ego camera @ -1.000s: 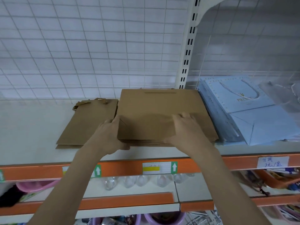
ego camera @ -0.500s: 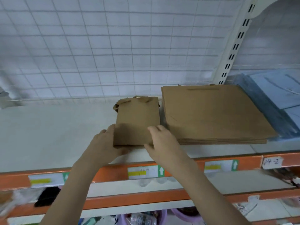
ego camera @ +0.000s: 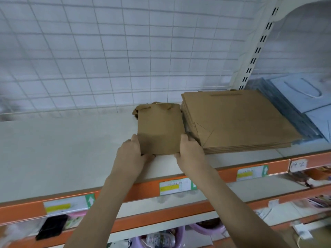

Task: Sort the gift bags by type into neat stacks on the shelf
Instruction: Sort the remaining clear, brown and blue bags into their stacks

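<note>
Head view: a small stack of brown paper gift bags lies flat on the white shelf, handles toward 12 o'clock. The left hand grips its near corner at 7 o'clock, the right hand the corner at 5 o'clock, fingers curled round the edges. Just beside it at 3 o'clock sits a taller stack of large brown bags; farther toward 3 o'clock lie light blue gift bags
</note>
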